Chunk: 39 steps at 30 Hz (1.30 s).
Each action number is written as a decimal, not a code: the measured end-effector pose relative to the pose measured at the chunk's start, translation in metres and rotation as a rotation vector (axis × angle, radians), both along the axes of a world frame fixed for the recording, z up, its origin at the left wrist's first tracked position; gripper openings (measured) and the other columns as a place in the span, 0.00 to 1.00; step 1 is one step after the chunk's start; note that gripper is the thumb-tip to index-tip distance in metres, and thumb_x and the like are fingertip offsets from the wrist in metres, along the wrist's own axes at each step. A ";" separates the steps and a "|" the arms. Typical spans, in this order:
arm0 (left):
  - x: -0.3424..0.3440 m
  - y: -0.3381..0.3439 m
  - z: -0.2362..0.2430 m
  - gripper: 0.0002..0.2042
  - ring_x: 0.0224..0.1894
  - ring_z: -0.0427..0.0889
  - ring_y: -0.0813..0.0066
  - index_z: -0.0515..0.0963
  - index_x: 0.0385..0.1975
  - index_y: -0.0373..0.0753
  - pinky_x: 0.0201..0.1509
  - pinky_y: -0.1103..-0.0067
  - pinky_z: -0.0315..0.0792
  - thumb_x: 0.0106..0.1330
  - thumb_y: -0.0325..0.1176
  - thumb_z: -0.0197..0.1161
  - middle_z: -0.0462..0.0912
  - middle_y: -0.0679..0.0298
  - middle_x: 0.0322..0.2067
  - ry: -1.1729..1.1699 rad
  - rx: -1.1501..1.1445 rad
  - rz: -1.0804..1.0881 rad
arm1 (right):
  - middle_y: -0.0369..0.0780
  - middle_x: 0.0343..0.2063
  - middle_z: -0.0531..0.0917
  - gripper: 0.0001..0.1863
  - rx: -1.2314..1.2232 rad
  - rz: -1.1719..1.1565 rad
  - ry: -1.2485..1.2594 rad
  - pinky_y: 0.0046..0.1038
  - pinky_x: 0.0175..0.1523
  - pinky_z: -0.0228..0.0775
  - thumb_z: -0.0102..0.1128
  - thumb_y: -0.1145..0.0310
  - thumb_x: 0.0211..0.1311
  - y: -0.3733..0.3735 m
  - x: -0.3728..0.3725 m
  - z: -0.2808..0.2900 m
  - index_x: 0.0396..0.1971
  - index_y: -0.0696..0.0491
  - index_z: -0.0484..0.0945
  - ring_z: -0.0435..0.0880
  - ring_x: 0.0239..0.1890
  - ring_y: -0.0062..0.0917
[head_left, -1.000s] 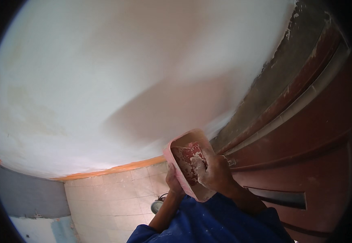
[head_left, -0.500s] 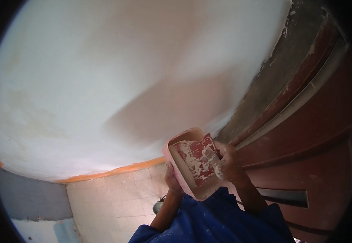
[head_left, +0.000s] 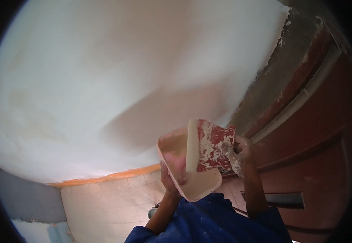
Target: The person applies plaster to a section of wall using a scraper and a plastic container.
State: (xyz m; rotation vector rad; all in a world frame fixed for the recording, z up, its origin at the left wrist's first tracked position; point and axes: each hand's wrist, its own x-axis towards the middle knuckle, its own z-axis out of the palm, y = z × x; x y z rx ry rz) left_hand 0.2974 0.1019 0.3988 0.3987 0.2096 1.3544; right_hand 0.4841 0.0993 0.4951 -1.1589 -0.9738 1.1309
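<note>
My left hand (head_left: pixel 167 180) grips the left side of a pinkish, rectangular plastic tray (head_left: pixel 202 187) in front of my body. Inside, the tray has smears of pale filler. In my right hand (head_left: pixel 245 149) is a red putty spreader (head_left: pixel 213 146), held by its back edge and crusted with dried filler. A thick cream strip of putty (head_left: pixel 192 146) runs along the spreader's leading edge. The spreader is over the right part of the tray, hiding some of its inside and rim. Whether the two touch, I cannot tell.
A white wall (head_left: pixel 82 81) fills the far side, with an orange strip (head_left: pixel 115 177) along its foot. Light tiles (head_left: pixel 99 206) cover the floor. A dark red door (head_left: pixel 305 162) stands close on the right. A small round container (head_left: pixel 152 212) sits by my left forearm.
The spreader has lifted out of the tray and moved right, now bearing a cream strip of putty on its edge. The tray has shifted slightly left.
</note>
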 end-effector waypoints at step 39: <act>-0.008 -0.052 0.047 0.21 0.41 0.71 0.67 0.64 0.44 0.34 0.45 0.75 0.67 0.58 0.45 0.49 0.70 0.59 0.38 0.108 0.135 0.143 | 0.38 0.32 0.79 0.13 0.199 0.260 0.454 0.19 0.34 0.74 0.55 0.75 0.54 -0.042 -0.010 0.024 0.40 0.60 0.70 0.79 0.31 0.19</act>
